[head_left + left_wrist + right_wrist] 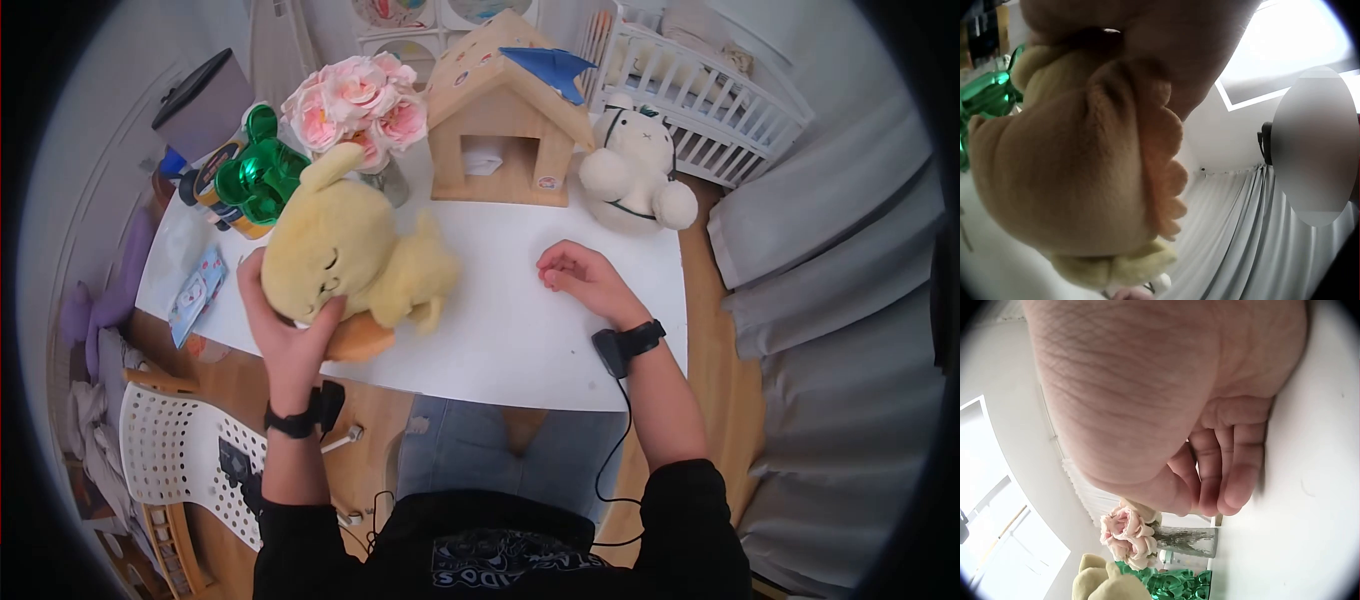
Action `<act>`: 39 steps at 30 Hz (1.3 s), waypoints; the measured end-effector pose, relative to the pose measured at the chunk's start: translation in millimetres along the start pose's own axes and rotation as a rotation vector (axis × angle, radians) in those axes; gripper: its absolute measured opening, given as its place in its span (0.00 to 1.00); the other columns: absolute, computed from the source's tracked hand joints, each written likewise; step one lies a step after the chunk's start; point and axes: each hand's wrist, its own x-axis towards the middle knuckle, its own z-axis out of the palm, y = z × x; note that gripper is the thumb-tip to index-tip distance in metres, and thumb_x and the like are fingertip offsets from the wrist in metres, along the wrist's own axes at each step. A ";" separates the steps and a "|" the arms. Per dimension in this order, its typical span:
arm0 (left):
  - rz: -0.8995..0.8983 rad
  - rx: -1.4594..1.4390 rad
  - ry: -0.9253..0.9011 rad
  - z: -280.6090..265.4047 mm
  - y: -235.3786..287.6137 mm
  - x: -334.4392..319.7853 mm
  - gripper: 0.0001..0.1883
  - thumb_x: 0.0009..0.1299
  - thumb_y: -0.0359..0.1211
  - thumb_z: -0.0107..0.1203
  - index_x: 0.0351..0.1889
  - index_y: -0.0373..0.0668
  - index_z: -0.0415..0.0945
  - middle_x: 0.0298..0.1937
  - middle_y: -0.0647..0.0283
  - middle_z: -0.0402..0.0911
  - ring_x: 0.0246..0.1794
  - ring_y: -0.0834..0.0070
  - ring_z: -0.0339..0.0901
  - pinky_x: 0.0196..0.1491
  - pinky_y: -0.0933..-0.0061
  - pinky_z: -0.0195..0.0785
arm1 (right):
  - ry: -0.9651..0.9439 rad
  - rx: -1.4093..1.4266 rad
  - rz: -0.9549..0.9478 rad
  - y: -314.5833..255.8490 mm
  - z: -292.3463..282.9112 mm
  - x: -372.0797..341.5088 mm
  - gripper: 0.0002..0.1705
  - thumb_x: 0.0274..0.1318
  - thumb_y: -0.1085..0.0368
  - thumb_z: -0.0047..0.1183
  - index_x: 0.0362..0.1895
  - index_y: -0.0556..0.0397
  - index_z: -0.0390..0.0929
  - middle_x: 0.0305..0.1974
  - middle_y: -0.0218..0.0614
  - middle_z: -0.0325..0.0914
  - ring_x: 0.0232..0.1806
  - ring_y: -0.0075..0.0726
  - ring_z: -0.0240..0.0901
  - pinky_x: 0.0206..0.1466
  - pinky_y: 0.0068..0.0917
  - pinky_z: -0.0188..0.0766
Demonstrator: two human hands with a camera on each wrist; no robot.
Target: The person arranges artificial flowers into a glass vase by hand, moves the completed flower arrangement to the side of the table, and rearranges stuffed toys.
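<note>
My left hand grips a pale yellow plush toy by its head, thumb across the face near the stitched mouth. The toy lies tilted over the left part of the white table, its body and feet pointing right. In the left wrist view the tan cloth on the toy and its orange scalloped trim fill much of the picture. To the right, my right hand rests on its side on the tabletop, fingers loosely curled and holding nothing. Plush ears show low in the right wrist view.
Behind the toy stand a shiny green balloon-like figure, pink roses in a glass vase and a wooden toy house. A white plush bunny sits at the back right. A blue patterned packet lies at the left edge.
</note>
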 end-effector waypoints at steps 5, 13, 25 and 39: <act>0.240 0.159 -0.002 58.2 -22.2 19.3 0.44 0.57 0.31 0.80 0.71 0.38 0.66 0.65 0.56 0.68 0.69 0.60 0.70 0.76 0.59 0.63 | -0.008 0.026 -0.005 6.0 0.0 -1.1 0.10 0.75 0.69 0.64 0.56 0.55 0.83 0.51 0.27 0.85 0.53 0.22 0.80 0.60 0.27 0.79; 0.212 0.287 -0.118 70.9 -26.6 9.5 0.41 0.57 0.31 0.82 0.62 0.41 0.63 0.71 0.49 0.62 0.73 0.52 0.64 0.75 0.51 0.62 | 0.001 -0.028 0.001 2.8 1.0 -0.9 0.10 0.75 0.68 0.64 0.56 0.55 0.83 0.50 0.27 0.85 0.52 0.22 0.81 0.60 0.28 0.79; 0.033 0.070 -0.094 85.9 -6.7 -6.2 0.48 0.63 0.31 0.80 0.76 0.37 0.59 0.78 0.47 0.63 0.81 0.53 0.65 0.84 0.52 0.59 | -0.002 -0.038 -0.006 4.1 1.2 -0.3 0.08 0.78 0.71 0.60 0.56 0.56 0.81 0.47 0.26 0.83 0.48 0.20 0.79 0.57 0.24 0.78; 0.257 0.295 -0.061 110.1 -24.0 22.5 0.53 0.61 0.32 0.83 0.78 0.35 0.57 0.74 0.48 0.64 0.75 0.50 0.66 0.78 0.54 0.62 | 0.011 -0.062 -0.015 3.0 1.2 -1.7 0.10 0.75 0.68 0.63 0.55 0.56 0.84 0.50 0.29 0.86 0.51 0.24 0.82 0.59 0.29 0.80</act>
